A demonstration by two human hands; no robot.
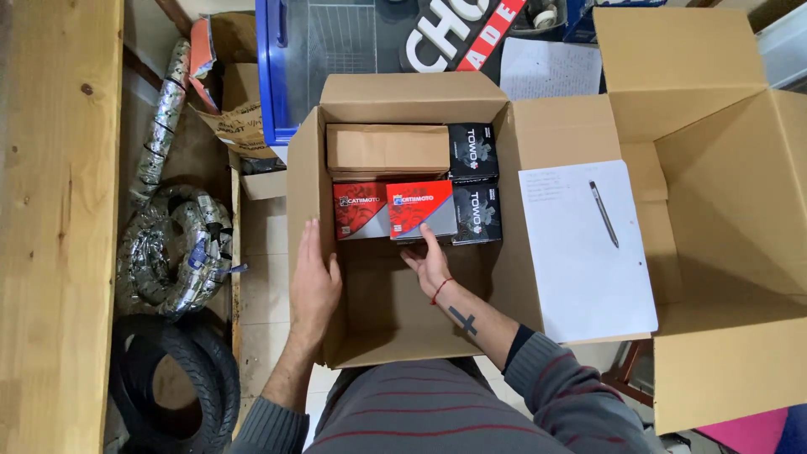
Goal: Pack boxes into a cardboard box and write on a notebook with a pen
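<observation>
Reaching into an open cardboard carton (382, 324) at the centre of the frame, the right hand (429, 262) has its fingers stretched out and its fingertips touch the lower edge of a small red and grey box (422, 208). The hand is open and grips nothing. The left hand (313, 282) lies flat and open on the left wall of the carton, with the fingers pointing to the top of the frame.

The carton is plain brown corrugated board with matt, smooth walls and its flaps folded outward. In its upper half the packed things stand tightly together: a flat brown cardboard box (387, 148) at the top, two black glossy boxes (473, 181) on the right, one above the other, and a second red box (359, 210) just beside the first one, on its left. The lower half of the carton shows only the bare brown bottom.

On the right flap lies a white sheet of paper (588, 261) with a dark pen (603, 213) on it. A bigger empty carton (723, 168) stands open at the right of the frame. At the left edge there is a light wooden plank (55, 227), then tyres wrapped in shiny silver foil (172, 248) and a bare black rubber tyre (181, 378) in the lower left.
</observation>
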